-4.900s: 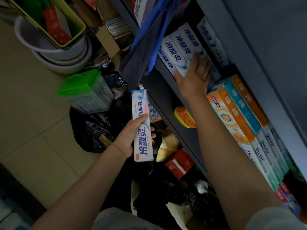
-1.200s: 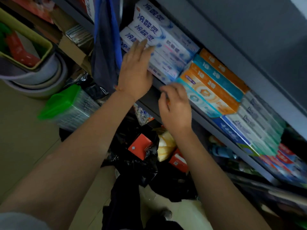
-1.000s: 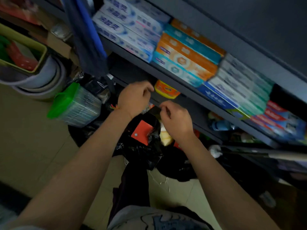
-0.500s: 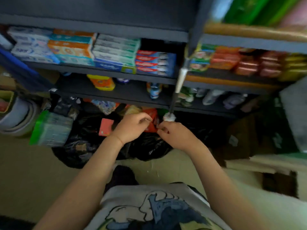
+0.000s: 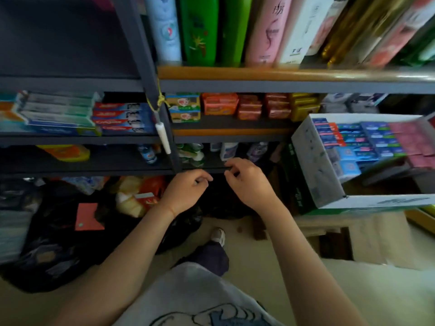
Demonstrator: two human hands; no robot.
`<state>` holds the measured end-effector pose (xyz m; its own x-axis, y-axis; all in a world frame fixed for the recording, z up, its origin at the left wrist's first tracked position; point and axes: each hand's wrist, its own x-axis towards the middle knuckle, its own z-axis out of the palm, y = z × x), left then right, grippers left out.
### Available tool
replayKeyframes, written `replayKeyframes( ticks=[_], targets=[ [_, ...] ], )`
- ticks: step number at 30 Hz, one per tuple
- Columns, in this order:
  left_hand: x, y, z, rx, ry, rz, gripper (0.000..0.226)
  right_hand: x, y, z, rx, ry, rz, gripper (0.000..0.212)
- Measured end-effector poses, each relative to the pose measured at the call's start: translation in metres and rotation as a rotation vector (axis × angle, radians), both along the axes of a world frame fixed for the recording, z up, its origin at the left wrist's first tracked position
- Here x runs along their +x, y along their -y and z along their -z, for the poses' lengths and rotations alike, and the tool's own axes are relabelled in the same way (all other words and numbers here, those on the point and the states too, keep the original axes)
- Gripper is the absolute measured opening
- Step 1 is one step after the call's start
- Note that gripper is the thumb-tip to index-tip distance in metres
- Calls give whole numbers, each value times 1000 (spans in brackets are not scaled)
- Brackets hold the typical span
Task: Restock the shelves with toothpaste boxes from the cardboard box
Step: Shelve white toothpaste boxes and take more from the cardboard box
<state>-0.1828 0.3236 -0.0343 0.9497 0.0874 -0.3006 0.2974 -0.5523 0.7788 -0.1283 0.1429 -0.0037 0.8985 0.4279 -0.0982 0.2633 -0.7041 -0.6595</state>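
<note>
Pale floor tiles (image 5: 367,290) are showing dimly under the person's feet, with one shoe (image 5: 218,235) poking out below a grey printed shirt (image 5: 195,300). Both bare forearms are reaching forward. The left hand (image 5: 186,192) and the right hand (image 5: 247,182) are hanging close together but apart, fingers loosely curled, and neither is holding anything that I can see.

Black plastic bags (image 5: 54,243) are slumping on the floor to the left, with a red card (image 5: 88,217) lying on them; what fills them is too dark to make out. To the right, the cardboard box (image 5: 324,161) is tilting its open top toward us, packed with toothpaste boxes (image 5: 367,142) in blue, red and pink, their print blurred and the box's right end cut off by the frame edge.

Beyond the hands, the dark metal shelves (image 5: 82,140) are carrying stacked Colgate boxes (image 5: 122,118) beside green-and-white toothpaste boxes (image 5: 58,111), whose left ends are running out of view. Soap packs (image 5: 249,105) are sitting in the right bay. On the top shelf, shampoo bottles (image 5: 200,29) are standing, their caps cropped off.
</note>
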Motion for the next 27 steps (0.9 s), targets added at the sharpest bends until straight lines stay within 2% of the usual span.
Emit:
replayKeyframes(
  ticks=[4, 8, 14, 17, 19, 24, 27],
  targets=[
    [54, 41, 23, -77, -46, 13, 27, 39, 38, 2, -84, -2, 17, 29],
    [107, 90, 19, -111, -52, 103, 26, 77, 83, -9, -132, -20, 54, 29],
    [160, 161, 6, -109, -60, 190, 25, 112, 157, -16, -135, 99, 146, 27],
    [170, 203, 1, -124, -46, 175, 19, 123, 199, -16, -269, 186, 47, 41],
    [170, 232, -2, -118, -25, 140, 23, 131, 227, -16, -345, 229, -49, 52],
    [156, 289, 1, -51, -42, 86, 41, 151, 294, -10, -334, 97, -266, 87],
    [150, 308, -8, -44, -65, -28, 40, 162, 318, -2, -346, 71, -319, 104]
  ],
)
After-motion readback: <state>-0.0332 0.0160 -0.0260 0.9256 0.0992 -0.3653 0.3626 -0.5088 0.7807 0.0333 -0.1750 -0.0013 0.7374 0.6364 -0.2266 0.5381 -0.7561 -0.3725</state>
